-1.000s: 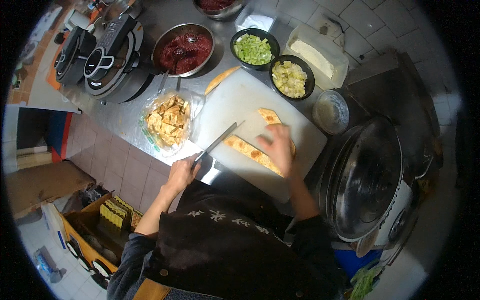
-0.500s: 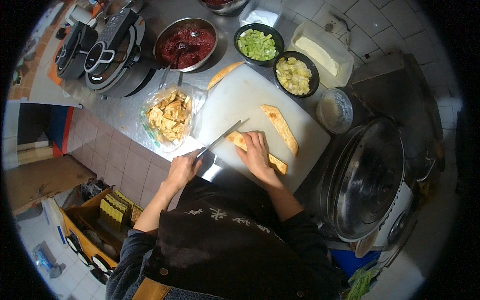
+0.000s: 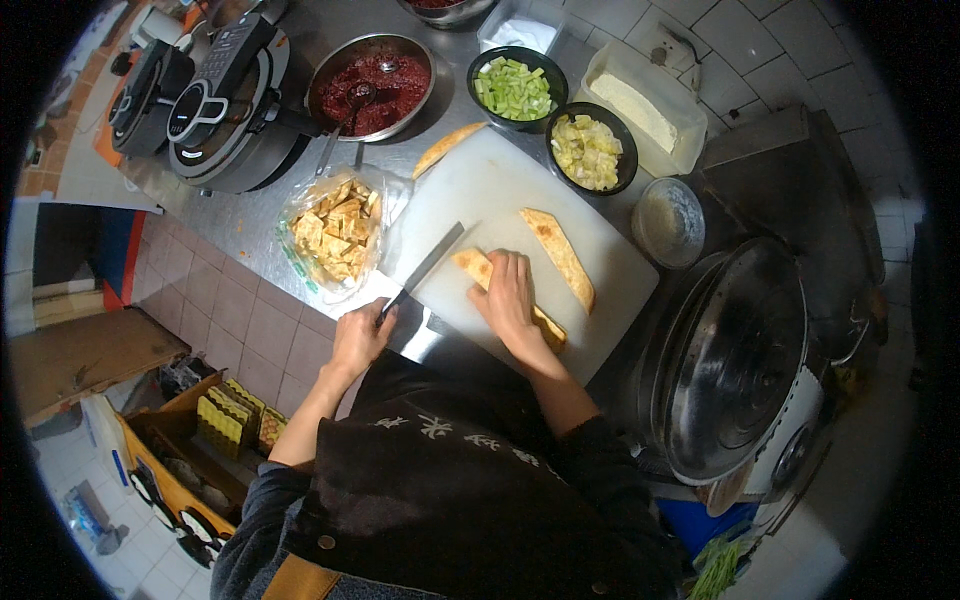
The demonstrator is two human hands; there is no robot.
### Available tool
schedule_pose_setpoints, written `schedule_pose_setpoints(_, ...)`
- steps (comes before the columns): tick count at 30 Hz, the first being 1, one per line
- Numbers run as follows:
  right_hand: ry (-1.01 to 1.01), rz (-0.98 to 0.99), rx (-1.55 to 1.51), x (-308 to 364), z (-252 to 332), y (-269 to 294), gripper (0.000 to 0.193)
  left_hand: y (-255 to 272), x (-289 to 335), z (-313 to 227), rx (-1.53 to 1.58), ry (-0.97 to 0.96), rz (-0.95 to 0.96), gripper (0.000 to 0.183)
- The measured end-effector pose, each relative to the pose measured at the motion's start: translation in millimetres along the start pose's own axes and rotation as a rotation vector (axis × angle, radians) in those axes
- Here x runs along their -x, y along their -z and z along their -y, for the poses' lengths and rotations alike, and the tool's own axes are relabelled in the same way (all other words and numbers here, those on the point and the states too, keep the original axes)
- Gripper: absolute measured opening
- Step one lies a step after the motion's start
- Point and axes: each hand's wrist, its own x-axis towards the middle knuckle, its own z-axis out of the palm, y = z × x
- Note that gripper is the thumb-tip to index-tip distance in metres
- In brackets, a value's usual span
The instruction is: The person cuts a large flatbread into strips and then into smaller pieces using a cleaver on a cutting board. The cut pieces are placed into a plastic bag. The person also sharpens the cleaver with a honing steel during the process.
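Observation:
My left hand is closed around the handle of a knife, its blade pointing up and right over the white cutting board's left part. My right hand presses on a golden-brown flatbread strip, fingers bent over it. One end of this strip sticks out on the knife's side, while its middle is hidden under the hand. The blade is a small gap away from it. To the right lies another flatbread strip, untouched. A plastic bag of cut flatbread pieces stands left of the board.
Beyond the board are a steel bowl of dark red paste, a black bowl of chopped green vegetable and one of pale yellow pieces. A large lidded wok sits at right; an electric cooker stands far left.
The knife has shifted left, away from the strip's end, and its blade has turned to show more of its face. My right hand has moved slightly on the strip.

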Motion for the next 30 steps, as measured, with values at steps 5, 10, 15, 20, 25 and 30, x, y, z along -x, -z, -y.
schedule_pose_setpoints(5, -0.063, -0.129, 0.031, -19.3, 2.5, -6.2, 0.055, 10.6, -10.3, -12.0, 0.028, 0.081, -0.03, 0.023)
schedule_pose_setpoints(10, -0.044, -0.121, 0.056, -16.5, 5.1, -4.7, 0.055, 6.5, -12.2, -12.6, 0.068, 0.077, -0.038, 0.023)
schedule_pose_setpoints(15, -0.001, -0.161, -0.007, -14.5, 6.1, -2.0, 0.054, -15.4, -1.7, -23.8, 0.181, 0.017, -0.093, 0.018)
schedule_pose_setpoints(20, 0.15, -0.175, -0.174, -16.9, -1.3, -0.4, 0.031, -39.8, 3.5, -39.5, 0.242, 0.003, -0.048, 0.019)
schedule_pose_setpoints(25, 0.209, -0.194, -0.172, -20.2, -6.3, -2.9, 0.019, -50.9, 5.5, -47.0, 0.249, 0.035, -0.008, 0.019)
schedule_pose_setpoints(30, 0.197, -0.226, -0.194, -20.6, -7.0, -5.6, 0.019, -54.3, 4.2, -51.7, 0.268, 0.044, 0.014, 0.019)
